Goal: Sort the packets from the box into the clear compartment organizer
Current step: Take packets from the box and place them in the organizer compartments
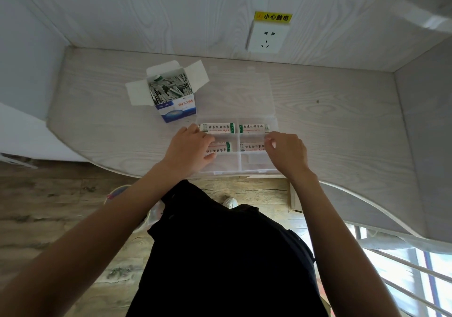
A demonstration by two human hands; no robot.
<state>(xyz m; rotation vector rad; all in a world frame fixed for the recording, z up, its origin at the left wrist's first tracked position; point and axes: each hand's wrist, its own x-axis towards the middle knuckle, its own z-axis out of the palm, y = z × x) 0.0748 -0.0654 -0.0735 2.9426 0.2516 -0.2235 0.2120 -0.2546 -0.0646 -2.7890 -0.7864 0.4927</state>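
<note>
Packet sorting, partly done.
Box (171, 96) at left, open, many packets (168, 88) left inside; left hand (193, 146) curled over a packet in the organizer (274, 118), four compartments filled, nearest row bare; right hand (286, 150) pinches the right edge.

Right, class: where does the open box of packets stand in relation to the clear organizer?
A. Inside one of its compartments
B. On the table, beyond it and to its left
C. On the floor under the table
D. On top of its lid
B: the box stands on the table, flaps open, past the organizer and off to its left, apart from the compartments.
</note>
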